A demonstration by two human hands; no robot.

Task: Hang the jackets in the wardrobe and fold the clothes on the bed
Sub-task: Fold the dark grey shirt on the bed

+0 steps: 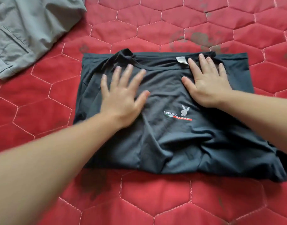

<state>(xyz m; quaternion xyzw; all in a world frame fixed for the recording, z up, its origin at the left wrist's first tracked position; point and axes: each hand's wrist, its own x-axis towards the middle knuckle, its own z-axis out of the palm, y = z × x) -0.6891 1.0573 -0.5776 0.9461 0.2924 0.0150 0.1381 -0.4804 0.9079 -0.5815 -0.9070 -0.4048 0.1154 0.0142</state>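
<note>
A dark T-shirt (168,143) with a small white rabbit logo lies partly folded on the red quilted bed (155,200), its collar and white label toward the far edge. My left hand (123,96) lies flat on the shirt's left half, fingers spread and straight. Flat near the collar on the right, beside the label, my right hand (206,82) presses the cloth down. The near right corner of the shirt is bunched and wrinkled.
A grey garment (25,30) with a slit pocket lies spread at the far left corner of the bed. The red quilt with hexagon stitching surrounds the shirt on every side and shows faded dark patches.
</note>
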